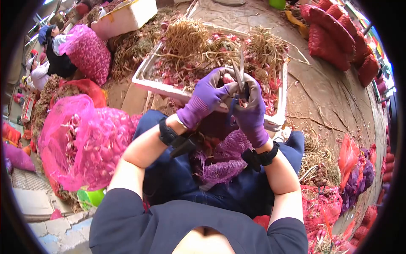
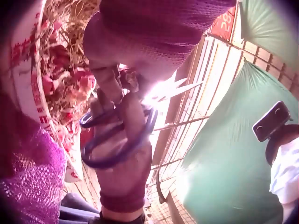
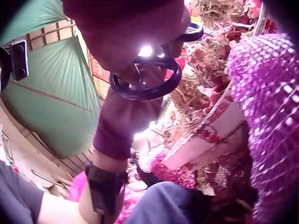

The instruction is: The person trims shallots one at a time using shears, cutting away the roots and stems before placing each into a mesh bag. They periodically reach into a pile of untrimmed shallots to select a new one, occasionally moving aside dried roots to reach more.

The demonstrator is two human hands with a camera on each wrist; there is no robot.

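Shiny metal scissors with dark-blue loop handles [image 1: 240, 79] point away from the person, long axis running forward, blades parted, over a white foam box [image 1: 163, 89]. The purple-gloved right grip [image 1: 252, 106] is curled around the handles; the purple-gloved left grip [image 1: 208, 95] pinches a small reddish bulb [image 1: 228, 78].

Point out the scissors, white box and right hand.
Scissors [image 1: 239, 78]: head view, on a blade.
White box [image 1: 163, 89]: head view, on its near wall.
Right hand [image 1: 253, 111]: head view, on the glove.

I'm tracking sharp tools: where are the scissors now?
In the head view's upper middle, the scissors are in the right hand, beside the left hand, near the white box.
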